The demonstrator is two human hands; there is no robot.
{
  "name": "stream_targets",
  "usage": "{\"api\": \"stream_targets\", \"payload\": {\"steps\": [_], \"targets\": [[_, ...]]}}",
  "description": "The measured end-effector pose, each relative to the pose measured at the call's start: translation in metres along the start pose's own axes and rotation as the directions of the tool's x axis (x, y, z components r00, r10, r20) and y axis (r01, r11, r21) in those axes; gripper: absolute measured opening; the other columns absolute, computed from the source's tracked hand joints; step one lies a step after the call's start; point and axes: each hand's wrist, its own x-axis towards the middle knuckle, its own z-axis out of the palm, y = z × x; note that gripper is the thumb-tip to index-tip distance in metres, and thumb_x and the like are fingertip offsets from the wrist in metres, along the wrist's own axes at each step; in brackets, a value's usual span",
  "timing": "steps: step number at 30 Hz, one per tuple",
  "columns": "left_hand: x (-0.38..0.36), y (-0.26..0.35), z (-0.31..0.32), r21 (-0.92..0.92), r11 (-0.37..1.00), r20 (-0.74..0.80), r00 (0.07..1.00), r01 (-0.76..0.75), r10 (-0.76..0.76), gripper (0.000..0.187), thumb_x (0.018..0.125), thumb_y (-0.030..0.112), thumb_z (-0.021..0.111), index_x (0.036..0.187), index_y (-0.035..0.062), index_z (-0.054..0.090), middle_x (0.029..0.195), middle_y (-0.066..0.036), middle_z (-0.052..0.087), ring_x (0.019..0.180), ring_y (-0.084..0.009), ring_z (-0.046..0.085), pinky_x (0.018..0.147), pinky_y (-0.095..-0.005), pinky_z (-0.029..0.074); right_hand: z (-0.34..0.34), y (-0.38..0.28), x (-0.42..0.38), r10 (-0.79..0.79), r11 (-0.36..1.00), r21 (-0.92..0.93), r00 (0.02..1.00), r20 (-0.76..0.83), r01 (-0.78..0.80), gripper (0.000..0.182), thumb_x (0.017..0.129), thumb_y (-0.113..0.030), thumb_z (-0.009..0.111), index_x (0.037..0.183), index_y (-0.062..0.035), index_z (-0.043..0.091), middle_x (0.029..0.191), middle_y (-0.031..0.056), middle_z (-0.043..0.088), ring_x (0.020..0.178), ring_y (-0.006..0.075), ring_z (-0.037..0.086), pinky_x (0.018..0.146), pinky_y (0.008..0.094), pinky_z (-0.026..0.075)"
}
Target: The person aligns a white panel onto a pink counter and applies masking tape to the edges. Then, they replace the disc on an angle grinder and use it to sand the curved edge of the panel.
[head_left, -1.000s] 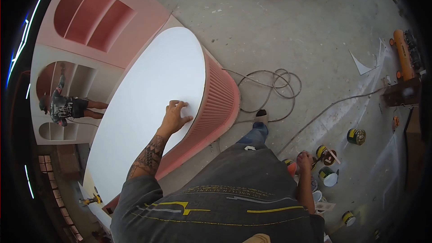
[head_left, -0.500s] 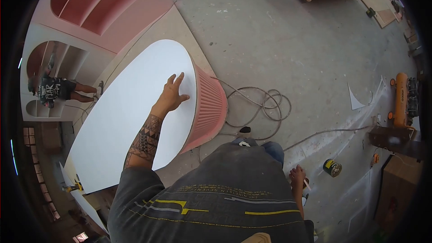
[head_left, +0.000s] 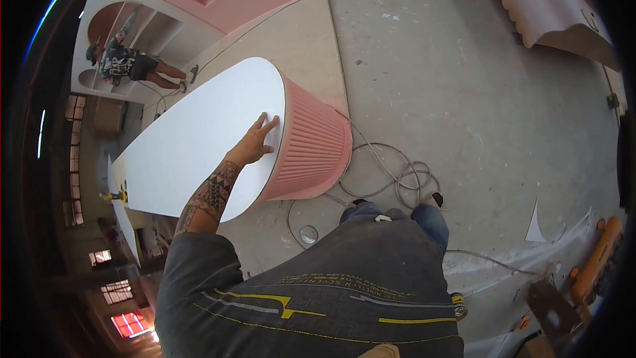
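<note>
The right hand has left view, state untellable; left of centre, the spread left hand seemingly checks the white top. Further checking calls for light touch.

Top plain white, side pink with ribbed stripes; shirt dark grey, yellow and light grey lines; left forearm dark geometric tattoo; jeans blue; floor grey, pale specks; tank orange
</note>
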Motion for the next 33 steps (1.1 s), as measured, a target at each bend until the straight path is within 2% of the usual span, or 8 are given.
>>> {"api": "stream_targets", "payload": {"steps": [4, 7, 9, 11, 15, 21, 26, 33], "targets": [[0.002, 0.007, 0.001, 0.016, 0.995, 0.039, 0.995, 0.096, -0.096, 0.102, 0.088, 0.003, 0.085, 0.171, 0.0273, 0.030, 0.178, -0.027, 0.012, 0.163, -0.0421, 0.026, 0.131, -0.0460, 0.037, -0.125, -0.110, 0.088, 0.186, 0.857, 0.497, 0.981, -0.054, -0.135, 0.015, 0.104, -0.033, 0.064, 0.101, -0.0188, 0.061, 0.076, 0.0020, 0.058, 0.065, 0.0180, 0.059, 0.058, 0.0400, 0.048], [0.001, 0.012, -0.002, 0.010, 0.995, 0.045, 0.994, 0.098, -0.099, 0.102, 0.088, 0.003, 0.085, 0.171, 0.0277, 0.030, 0.179, -0.024, 0.011, 0.164, -0.0394, 0.024, 0.132, -0.0451, 0.036, -0.222, -0.167, 0.220, -0.138, 0.809, 0.584, 0.986, 0.089, 0.061, 0.042, 0.107, -0.039, 0.064, 0.136, -0.0093, 0.060, 0.112, 0.0104, 0.067, 0.091, 0.0222, 0.068, 0.069, 0.0365, 0.058], [0.001, 0.016, -0.004, 0.008, 0.990, 0.072, 0.987, 0.141, -0.142, 0.100, 0.089, 0.003, 0.085, 0.170, 0.0276, 0.032, 0.180, -0.022, 0.010, 0.164, -0.0371, 0.025, 0.133, -0.0449, 0.036, -0.242, -0.263, 0.210, -0.150, 0.739, 0.640, 0.977, -0.152, 0.212, 0.032, 0.109, -0.038, 0.063, 0.115, -0.0058, 0.061, 0.091, 0.0068, 0.066, 0.083, 0.0230, 0.065, 0.063, 0.0413, 0.049], [0.001, 0.021, -0.006, 0.015, 0.987, 0.071, 0.985, 0.159, -0.159, 0.099, 0.089, 0.003, 0.085, 0.169, 0.0276, 0.032, 0.180, -0.021, 0.011, 0.164, -0.0368, 0.026, 0.133, -0.0447, 0.036, -0.245, -0.336, 0.199, -0.162, 0.720, 0.637, 0.960, -0.230, 0.274, 0.047, 0.109, -0.040, 0.063, 0.134, -0.0013, 0.059, 0.120, 0.0152, 0.069, 0.110, 0.0297, 0.067, 0.085, 0.0431, 0.055], [0.001, 0.024, -0.006, 0.001, 0.983, 0.067, 0.981, 0.184, -0.183, 0.099, 0.087, 0.002, 0.086, 0.168, 0.0274, 0.034, 0.181, -0.018, 0.012, 0.163, -0.0358, 0.027, 0.132, -0.0442, 0.038, -0.209, -0.417, 0.194, -0.276, 0.764, 0.575, 0.954, -0.118, 0.292, 0.057, 0.110, -0.042, 0.063, 0.146, 0.0006, 0.054, 0.135, 0.0194, 0.065, 0.121, 0.0327, 0.067, 0.096, 0.0407, 0.053], [0.009, 0.022, -0.027, -0.075, 0.973, 0.116, 0.971, 0.218, -0.209, 0.083, 0.089, 0.007, 0.085, 0.162, 0.0237, 0.048, 0.176, -0.018, 0.032, 0.154, -0.0380, 0.046, 0.125, -0.0446, 0.046, -0.122, -0.450, 0.193, -0.335, 0.942, 0.082, 0.920, 0.205, 0.325, 0.043, 0.105, -0.037, 0.072, 0.133, -0.0060, 0.061, 0.097, 0.0041, 0.067, 0.077, 0.0124, 0.064, 0.057, 0.0257, 0.046], [0.072, -0.009, -0.084, -0.358, 0.884, -0.282, 0.867, 0.301, -0.410, 0.067, 0.094, 0.016, 0.084, 0.155, 0.0092, 0.057, 0.153, -0.016, 0.061, 0.126, -0.0324, 0.068, 0.107, -0.0439, 0.057, -0.086, -0.474, 0.212, -0.254, 0.918, -0.248, 0.940, 0.229, 0.309, 0.040, 0.103, -0.031, 0.070, 0.131, -0.0015, 0.067, 0.098, 0.0123, 0.072, 0.079, 0.0187, 0.069, 0.064, 0.0333, 0.052], [0.151, -0.068, -0.116, -0.291, 0.824, -0.124, 0.835, 0.486, -0.536, 0.104, 0.086, 0.031, 0.092, 0.169, 0.0122, 0.033, 0.168, -0.031, 0.033, 0.154, -0.0446, 0.041, 0.124, -0.0491, 0.044, -0.040, -0.642, 0.216, -0.104, 0.962, -0.213, 0.953, 0.283, 0.169, 0.048, 0.105, -0.045, 0.068, 0.138, -0.0102, 0.059, 0.113, 0.0098, 0.071, 0.097, 0.0250, 0.070, 0.080, 0.0416, 0.055]]}}
